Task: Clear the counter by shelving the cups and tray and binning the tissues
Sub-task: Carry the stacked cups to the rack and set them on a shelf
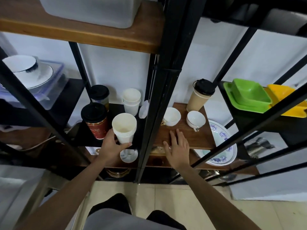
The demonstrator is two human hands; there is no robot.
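Note:
My left hand (112,146) grips the base of a stack of white paper cups (124,127), held upright on the black shelf (79,135) beside a red cup with a black lid (96,121). Behind them stand another white cup stack (131,101) and a dark lidded cup (100,95). My right hand (178,145) lies flat, fingers straight, on the front of a wooden tray (191,136). The tray carries two white teacups (172,116) (196,118) and a tan lidded paper cup (198,96).
Black metal posts (156,100) divide the rack between my hands. A blue-patterned bowl (222,146) sits right of the tray; green and yellow dishes (249,95) lie further right. Plates in a clear box (31,75) sit at left. A small white dish (128,155) rests below my left hand.

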